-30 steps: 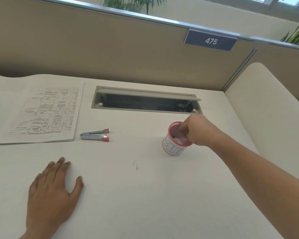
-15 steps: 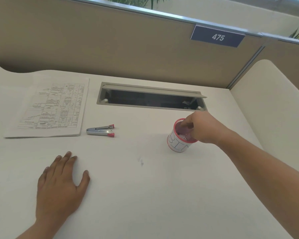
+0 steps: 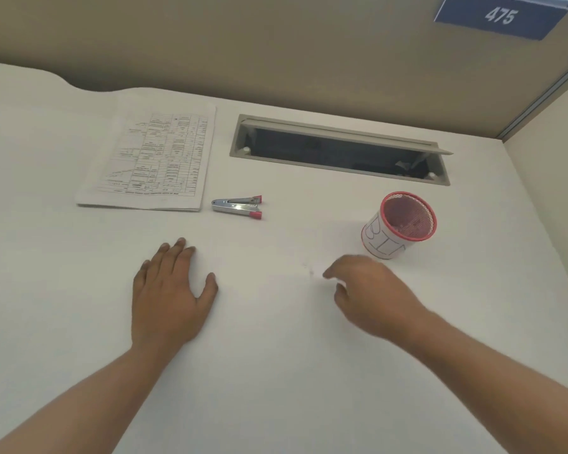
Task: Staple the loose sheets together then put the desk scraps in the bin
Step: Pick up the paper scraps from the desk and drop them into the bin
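A stack of printed sheets [image 3: 151, 158] lies at the back left of the white desk [image 3: 276, 371]. Just right of it sits a small silver stapler [image 3: 238, 207] with pink ends. A red mesh cup with a paper label reading BIN [image 3: 399, 224] stands to the right. My left hand [image 3: 171, 290] rests flat on the desk, fingers spread. My right hand [image 3: 371, 296] hovers low in front of the bin, blurred, fingers loosely curled, with nothing seen in it. A few tiny specks [image 3: 309, 270] lie on the desk by its fingertips.
An open grey cable tray [image 3: 338, 149] is set into the desk behind the bin and stapler. A tan partition [image 3: 276, 54] with a blue sign reading 475 [image 3: 500, 16] closes off the back, and another panel [image 3: 551, 165] bounds the right side.
My right hand has left the bin's rim and come back toward me, low over the desk. The camera tilted down and shifted. My left hand stayed flat.
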Demonstrator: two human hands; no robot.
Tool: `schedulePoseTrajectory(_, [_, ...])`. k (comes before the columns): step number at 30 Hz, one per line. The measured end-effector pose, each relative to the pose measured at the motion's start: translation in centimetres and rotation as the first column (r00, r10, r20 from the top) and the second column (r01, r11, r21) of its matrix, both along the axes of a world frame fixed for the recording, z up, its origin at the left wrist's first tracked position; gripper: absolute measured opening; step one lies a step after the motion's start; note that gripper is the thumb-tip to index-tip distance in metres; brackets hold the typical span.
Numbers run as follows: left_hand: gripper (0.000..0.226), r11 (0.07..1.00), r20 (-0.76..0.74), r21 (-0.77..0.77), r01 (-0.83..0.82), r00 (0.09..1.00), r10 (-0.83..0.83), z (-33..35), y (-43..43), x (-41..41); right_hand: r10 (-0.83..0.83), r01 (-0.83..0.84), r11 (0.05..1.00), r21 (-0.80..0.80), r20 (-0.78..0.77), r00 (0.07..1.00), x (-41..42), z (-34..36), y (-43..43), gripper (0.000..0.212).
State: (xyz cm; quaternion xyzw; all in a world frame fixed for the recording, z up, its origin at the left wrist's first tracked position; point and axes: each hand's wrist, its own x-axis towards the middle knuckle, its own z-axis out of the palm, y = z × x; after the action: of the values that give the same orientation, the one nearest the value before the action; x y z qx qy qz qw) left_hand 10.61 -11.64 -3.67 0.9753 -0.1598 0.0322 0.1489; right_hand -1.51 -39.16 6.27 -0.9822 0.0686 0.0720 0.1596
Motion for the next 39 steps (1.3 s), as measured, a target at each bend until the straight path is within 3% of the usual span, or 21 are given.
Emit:
schedulePoseTrajectory(4, [0.067,1.0,-0.009,0.001,-0.001,1.0,0.001,0.1,0.1,0.0,0.107,-0.111,0.993,-0.041,-0.088,0.99,-1.0,-3.1,1.7,0.033])
schedulePoseTrajectory(10, [0.067,1.0,-0.013,0.003,0.003,1.0,-0.003,0.0,0.1,0.0,0.114,-0.114,0.99,-0.078,-0.01,0.993,1.7,-4.1,1.6,0.037])
schedulePoseTrajectory(14, [0.067,1.0,-0.015,0.002,0.002,1.0,-0.002,0.1,0.0,0.0,-0.078,0.073,0.992,0.1,0.045,0.996,3.5,-3.1,0.7,0.041])
schedulePoseTrajectory(18, [0.067,1.0,-0.013,0.002,0.0,1.0,0.0,0.1,0.0,0.0,-0.182,0.177,0.979,0.105,0.037,0.983,4.6,-2.2,-0.3,0.036])
schedulePoseTrajectory(25, [0.067,1.0,-0.017,0.003,-0.002,1.0,0.002,0.1,0.0,0.0,-0.141,0.145,0.989,0.025,-0.119,0.983,5.9,-2.2,0.8,0.027])
schedulePoseTrajectory(31, [0.067,1.0,-0.018,-0.002,-0.006,1.0,0.006,0.1,0.0,0.0,-0.093,0.078,0.987,-0.137,-0.102,0.99,6.5,-2.6,2.5,0.015])
schedulePoseTrajectory(39, [0.067,1.0,-0.027,0.001,-0.005,1.0,0.005,0.0,0.0,0.0,-0.093,0.066,0.975,-0.214,-0.117,0.989,7.6,-2.8,3.1,0.022])
